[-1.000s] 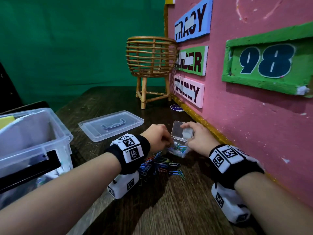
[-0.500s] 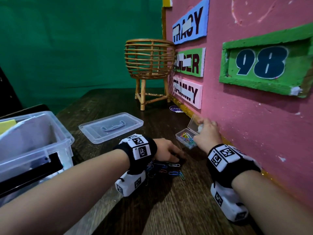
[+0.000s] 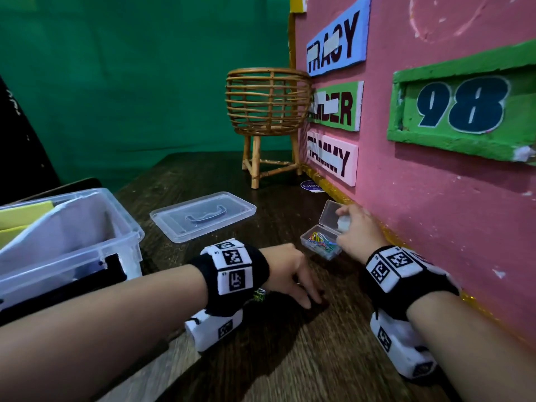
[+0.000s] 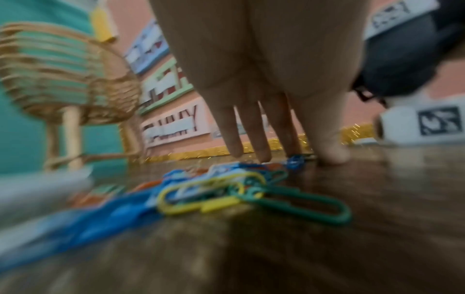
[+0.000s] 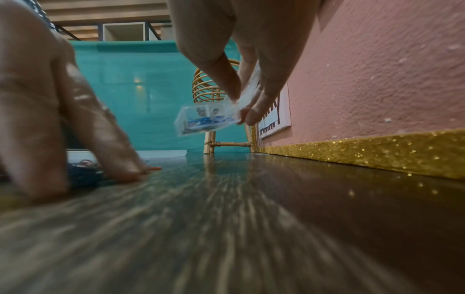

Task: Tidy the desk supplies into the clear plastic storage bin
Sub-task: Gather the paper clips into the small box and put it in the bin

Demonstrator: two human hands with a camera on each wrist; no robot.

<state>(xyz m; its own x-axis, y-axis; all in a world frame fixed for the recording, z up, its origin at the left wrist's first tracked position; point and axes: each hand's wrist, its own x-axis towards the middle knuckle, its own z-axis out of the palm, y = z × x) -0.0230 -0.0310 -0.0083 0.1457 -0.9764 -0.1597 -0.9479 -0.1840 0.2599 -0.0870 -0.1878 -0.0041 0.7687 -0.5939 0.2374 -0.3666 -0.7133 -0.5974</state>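
While the right hand [image 3: 355, 232] pinches the open clip box [image 3: 320, 245], the left hand [image 3: 290, 271] presses spread fingers onto loose paper clips [image 4: 226, 191].

A dark wood-grain tabletop [image 3: 290, 358] fills the foreground. Along its right edge stands a rough pink wall [image 3: 435, 227], trimmed at the bottom with a glittery gold strip [image 5: 377, 155]. On the wall hang three name signs, blue [image 3: 336, 39], green [image 3: 336, 107] and pink [image 3: 332, 156], and a green frame [image 3: 464, 105] bearing the number 98. A green cloth backdrop [image 3: 130, 82] hangs behind the far edge. At the far right corner, touching the wall, stands a rattan basket [image 3: 266, 103] on wooden legs. Above the backdrop, pale ceiling beams [image 5: 105, 12] show. The light is dim.
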